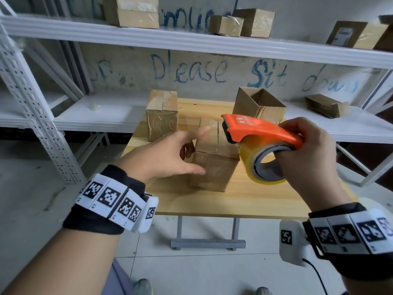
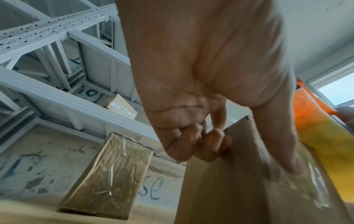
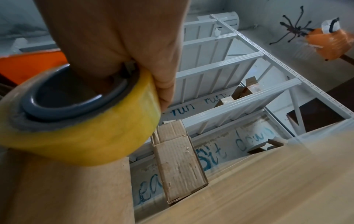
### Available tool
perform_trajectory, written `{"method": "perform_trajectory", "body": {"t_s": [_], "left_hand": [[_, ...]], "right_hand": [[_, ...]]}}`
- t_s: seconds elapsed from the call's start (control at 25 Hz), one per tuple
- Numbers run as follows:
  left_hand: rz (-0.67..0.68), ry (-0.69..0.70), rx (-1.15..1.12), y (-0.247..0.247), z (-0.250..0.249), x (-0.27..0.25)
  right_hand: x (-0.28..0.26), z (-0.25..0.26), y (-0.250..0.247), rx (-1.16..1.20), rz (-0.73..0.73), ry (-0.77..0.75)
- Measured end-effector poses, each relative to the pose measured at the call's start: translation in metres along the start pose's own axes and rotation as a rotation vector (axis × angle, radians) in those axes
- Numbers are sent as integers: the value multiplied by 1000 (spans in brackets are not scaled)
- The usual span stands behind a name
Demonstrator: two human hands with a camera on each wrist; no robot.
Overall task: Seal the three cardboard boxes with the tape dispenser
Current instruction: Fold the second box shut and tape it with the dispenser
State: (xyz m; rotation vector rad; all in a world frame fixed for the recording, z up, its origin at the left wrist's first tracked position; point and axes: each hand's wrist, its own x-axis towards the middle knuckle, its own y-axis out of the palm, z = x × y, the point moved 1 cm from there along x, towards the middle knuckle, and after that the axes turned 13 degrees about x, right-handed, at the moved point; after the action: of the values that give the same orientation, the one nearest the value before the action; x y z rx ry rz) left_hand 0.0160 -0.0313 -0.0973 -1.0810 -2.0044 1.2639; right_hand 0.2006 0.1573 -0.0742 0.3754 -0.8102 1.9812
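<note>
Three cardboard boxes stand on a small wooden table (image 1: 244,201). The left rear box (image 1: 162,114) (image 2: 109,178) is closed and shiny with tape. The right rear box (image 1: 259,105) (image 3: 178,163) has its flaps open. The middle box (image 1: 214,158) (image 2: 229,189) is nearest, flaps down. My left hand (image 1: 168,154) (image 2: 201,75) straddles its front-left corner, thumb on the front face, curled fingers at the left side, index finger out. My right hand (image 1: 306,154) (image 3: 118,37) grips the orange tape dispenser (image 1: 255,128) with its yellow roll (image 1: 251,165) (image 3: 95,136), held just right of the middle box.
White metal shelving (image 1: 191,41) runs behind and around the table, with several more boxes on the upper shelf. A squashed box (image 1: 326,105) lies on the lower shelf at the right. Grey floor lies in front of the table.
</note>
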Motion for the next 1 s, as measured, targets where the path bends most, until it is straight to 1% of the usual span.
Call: {"method": "perform_trajectory", "body": {"t_s": [0.08, 0.16, 0.2, 0.24, 0.32, 0.44, 0.76, 0.84, 1.0], "left_hand": [[-64, 32, -166, -6, -5, -3], [-196, 63, -347, -13, -11, -5], [-252, 52, -426, -15, -14, -5], [-275, 29, -498, -16, -17, -5], [-243, -4, -606, -16, -23, -5], [-200, -8, -692, -18, -28, -5], [-37, 39, -971, -18, -27, -2], [-44, 36, -1014, -17, -28, -1], [-34, 41, -1214, -21, -30, -5]], "right_hand": [[-1, 1, -1, 5, -12, -51], [-2, -1, -1, -9, -31, -87], [-2, -2, 0, -18, -43, -96], [-2, -3, 2, -27, -55, -105], [-2, -5, 5, -44, -84, -142], [-3, -3, 5, -41, -122, -185], [-8, 1, 7, -46, -192, -259], [-8, 4, 7, -41, -183, -280], [-8, 4, 7, -43, -175, -291]]}}
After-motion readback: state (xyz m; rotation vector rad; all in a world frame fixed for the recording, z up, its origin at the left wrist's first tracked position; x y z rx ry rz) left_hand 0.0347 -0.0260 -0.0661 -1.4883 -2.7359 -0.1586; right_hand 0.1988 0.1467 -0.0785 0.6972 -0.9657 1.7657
